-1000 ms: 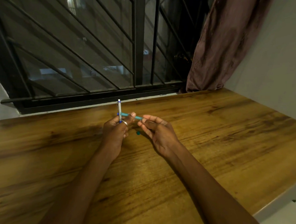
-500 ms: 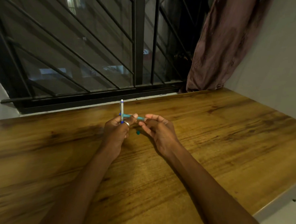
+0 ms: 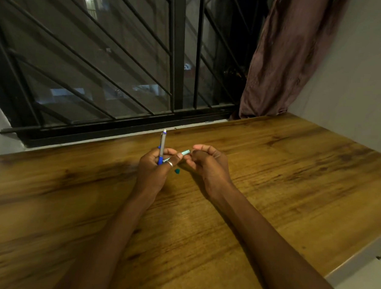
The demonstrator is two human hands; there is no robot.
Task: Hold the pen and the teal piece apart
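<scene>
My left hand [image 3: 154,171] grips a grey and blue pen [image 3: 162,146] that stands upright, tip end hidden in the fist. The same hand's thumb and finger also pinch a thin teal tube [image 3: 182,154] that points right. A ring shows on one left finger. My right hand [image 3: 206,165] has its fingers curled, their tips at the tube's right end; whether they pinch it is unclear. A small dark teal piece [image 3: 177,170] lies on the wooden table [image 3: 282,182] between the two hands.
A barred window [image 3: 123,63] runs along the table's far edge. A brown curtain [image 3: 284,61] hangs at the far right corner beside a pale wall [image 3: 354,75]. The table's right edge [image 3: 360,259] drops off near my right forearm.
The pen in my left hand has shifted slightly right and stands a little higher. My right hand's fingers have curled in more at the teal tube's end.
</scene>
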